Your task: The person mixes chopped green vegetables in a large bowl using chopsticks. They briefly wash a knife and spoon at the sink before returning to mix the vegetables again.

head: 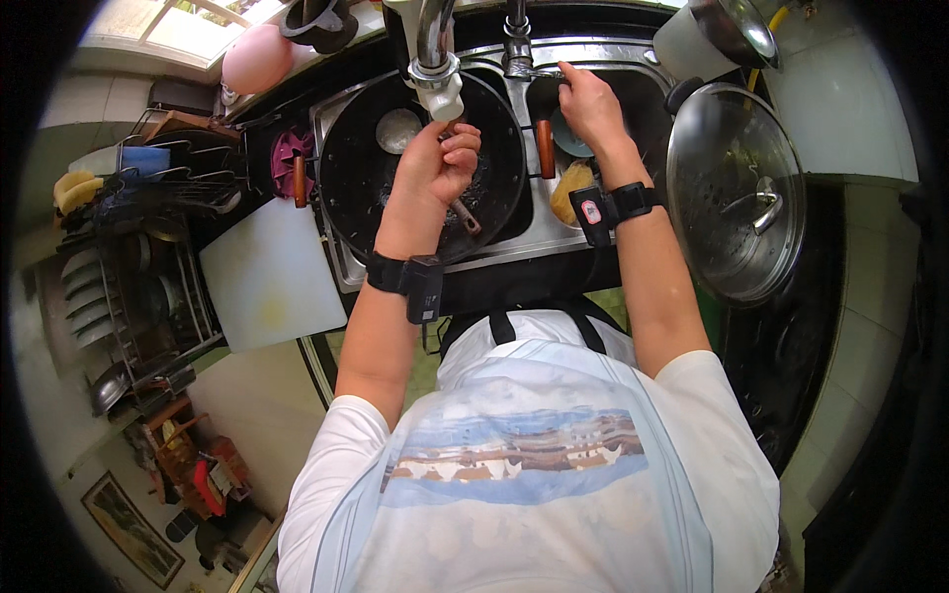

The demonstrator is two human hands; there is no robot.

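Observation:
A large black wok [356, 200] with wooden side handles rests over the left sink basin. My left hand [441, 163] is above it, fingers curled just under the white faucet filter [443, 96]; whether they grip something there is partly hidden. Below the hand a utensil handle [465, 216] shows, and a round, shiny ladle bowl or water patch [400, 131] lies to its left. My right hand [591, 104] reaches to the metal faucet lever [545, 73], its index finger extended at the lever's end. Under it, a blue-green bowl [569, 137] and a yellowish sponge or scrubber [572, 194] sit in the right basin.
A glass lid [734, 193] stands at the right beside a white pot [689, 48]. To the left are a white cutting board [274, 274], a purple cloth [291, 159] and a dish rack [185, 296] with plates. A pink rounded object [257, 59] is near the window.

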